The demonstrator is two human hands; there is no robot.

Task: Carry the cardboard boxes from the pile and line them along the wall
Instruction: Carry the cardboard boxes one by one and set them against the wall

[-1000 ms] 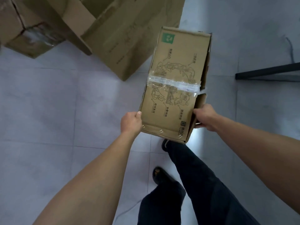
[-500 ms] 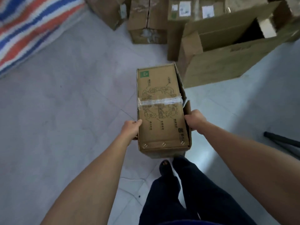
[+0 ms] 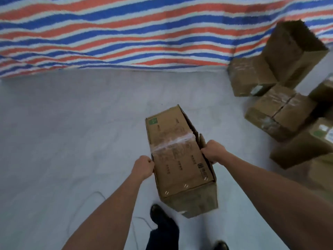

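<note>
I carry a long cardboard box [image 3: 177,156] in front of me, above the grey floor. It has a green label at its far corner and a band of clear tape across the middle. My left hand [image 3: 143,167] grips its left edge. My right hand [image 3: 214,152] grips its right side by a loose flap. A pile of cardboard boxes [image 3: 281,112] lies on the floor at the right, apart from the carried box.
A red, white and blue striped tarp [image 3: 126,33] covers the far side, ahead of a wide stretch of grey floor [image 3: 72,132]. A thin cable [image 3: 97,193] runs on the floor by my feet [image 3: 160,213]. An upright open box [image 3: 295,51] stands at the pile's far end.
I have turned left with the box: the pile has swung from ahead of me to the right, and the striped tarp now fills the far side. Both hands keep their grip.
</note>
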